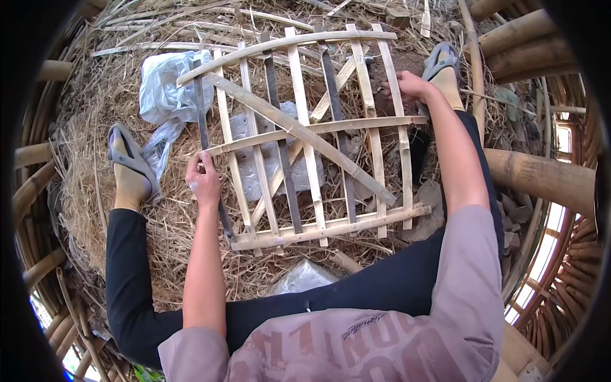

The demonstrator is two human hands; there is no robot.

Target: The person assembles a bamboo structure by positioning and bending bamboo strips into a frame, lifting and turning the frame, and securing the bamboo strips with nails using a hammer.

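A lattice frame of split bamboo (pixel 309 153) stands across my lap area, made of several pale and dark slats, three crosswise strips and a diagonal brace. My left hand (pixel 203 181) is closed around its left edge, where the middle strip meets a dark slat. At the upper right, my right hand (pixel 409 88) is curled at the outermost pale slat, fingertips showing on its far side. Part of those fingers is hidden by the slat. Behind the lattice lies a grey stone block (pixel 277 149), seen through the gaps.
A white plastic bag (pixel 167 89) lies beside my left sandal (pixel 132 159). Straw and shavings (pixel 159 254) cover the ground. Loose bamboo strips (pixel 159 46) lie at the back. Thick bamboo poles (pixel 541 178) stick in from the right. A clear plastic-wrapped object (pixel 305 277) sits between my legs.
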